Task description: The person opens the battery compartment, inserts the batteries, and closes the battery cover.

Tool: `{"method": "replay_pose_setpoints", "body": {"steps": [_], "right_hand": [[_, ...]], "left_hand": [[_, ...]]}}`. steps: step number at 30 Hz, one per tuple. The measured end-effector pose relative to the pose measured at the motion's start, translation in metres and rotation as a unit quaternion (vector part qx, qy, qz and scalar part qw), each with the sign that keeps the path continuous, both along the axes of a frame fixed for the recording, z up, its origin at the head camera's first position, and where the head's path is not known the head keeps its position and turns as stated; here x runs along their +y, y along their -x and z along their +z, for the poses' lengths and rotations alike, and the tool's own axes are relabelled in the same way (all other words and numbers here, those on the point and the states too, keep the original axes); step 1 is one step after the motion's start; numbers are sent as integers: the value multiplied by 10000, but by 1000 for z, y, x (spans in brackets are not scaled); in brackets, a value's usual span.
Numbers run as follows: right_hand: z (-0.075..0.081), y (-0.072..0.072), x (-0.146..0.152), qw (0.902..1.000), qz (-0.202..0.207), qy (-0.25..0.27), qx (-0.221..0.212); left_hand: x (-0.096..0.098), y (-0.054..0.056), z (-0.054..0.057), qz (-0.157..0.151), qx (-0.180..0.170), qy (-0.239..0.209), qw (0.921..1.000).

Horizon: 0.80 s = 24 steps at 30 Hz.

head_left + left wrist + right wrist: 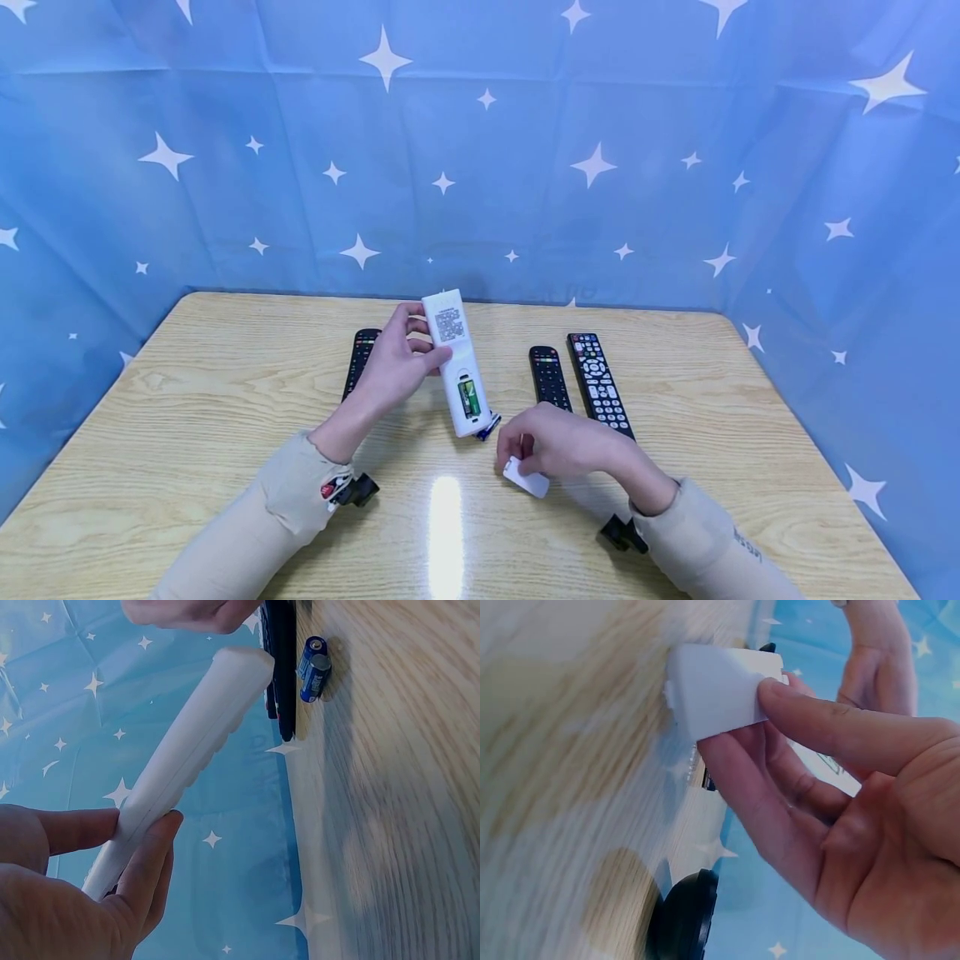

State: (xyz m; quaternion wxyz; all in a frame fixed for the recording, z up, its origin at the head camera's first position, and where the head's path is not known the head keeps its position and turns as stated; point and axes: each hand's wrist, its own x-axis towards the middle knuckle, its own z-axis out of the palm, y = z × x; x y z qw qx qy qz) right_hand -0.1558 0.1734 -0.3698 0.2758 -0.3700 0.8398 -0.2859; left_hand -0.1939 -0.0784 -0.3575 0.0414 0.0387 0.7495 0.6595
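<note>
A white remote control [455,358] is gripped by my left hand [397,354], thumb on its back and fingers behind. Its back faces the head camera, with the battery compartment uncovered and green batteries [468,398] inside. In the left wrist view the remote [180,742] is seen edge-on, tilted above the table. My right hand [558,442] pinches a small white battery cover [527,477] between thumb and fingers, just above the tabletop; the right wrist view shows the cover [724,690] close up. Loose blue batteries [315,671] lie on the table beneath the white remote's lower end.
One black remote [361,358] lies behind my left hand, partly hidden. Two more, a shorter black remote [550,379] and a longer black remote [600,383], lie beyond my right hand. A blue star-patterned cloth [480,167] hangs behind the wooden table [247,375].
</note>
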Motion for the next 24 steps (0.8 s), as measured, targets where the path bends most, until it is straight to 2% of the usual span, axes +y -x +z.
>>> {"method": "replay_pose_setpoints", "body": {"steps": [12,17,24], "right_hand": [[3,2,2,9987,-107,494,65],[6,3,1,9960,-326,823,114],[11,4,-1,9890,-876,1143,332]], "left_hand": [[1,-1,2,-23,-16,-49,10000],[1,-2,3,-71,34,-59,10000],[2,-2,3,-119,42,-73,9999]]}}
